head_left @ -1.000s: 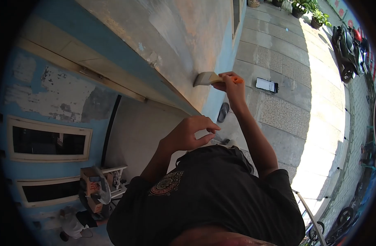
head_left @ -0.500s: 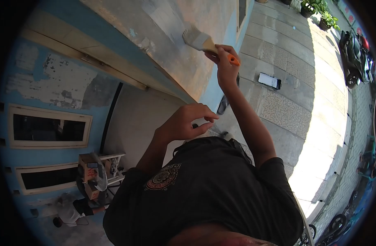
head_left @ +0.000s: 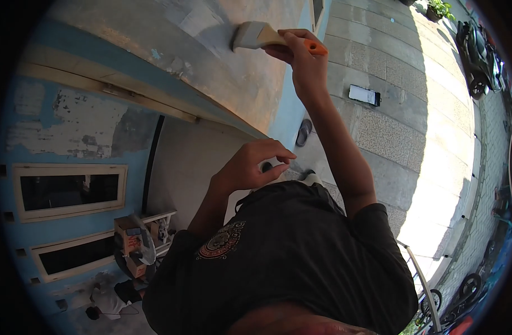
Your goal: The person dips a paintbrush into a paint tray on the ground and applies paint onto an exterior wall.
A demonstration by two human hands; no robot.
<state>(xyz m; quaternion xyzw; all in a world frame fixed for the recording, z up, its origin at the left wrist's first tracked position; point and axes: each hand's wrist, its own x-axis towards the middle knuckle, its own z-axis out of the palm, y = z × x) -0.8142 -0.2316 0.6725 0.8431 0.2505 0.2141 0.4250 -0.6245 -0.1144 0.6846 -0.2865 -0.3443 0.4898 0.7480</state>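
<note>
My right hand (head_left: 305, 61) is closed around the handle of a wide paintbrush (head_left: 255, 37), whose orange handle end (head_left: 315, 47) sticks out behind the fingers. The pale bristles point left and appear to touch the patchy grey-brown wall (head_left: 233, 78), beside a whitish streak. In front of my dark shirt (head_left: 289, 245), my left hand (head_left: 255, 162) hovers with loosely bent fingers. A gap shows between its thumb and fingertips, and it holds nothing.
A pail-like tray or phone-shaped white object (head_left: 365, 95) lies on the paving (head_left: 384, 128). A dark sandal (head_left: 304, 133) rests near the wall's base. Cardboard boxes (head_left: 134, 262) stand at lower left near another person (head_left: 108, 298). Motorbikes (head_left: 479, 56) stand at far right.
My right hand has carried the paintbrush up and left in view, and its bristles are turned more sideways. My left hand has barely moved. The view has shifted slightly.
</note>
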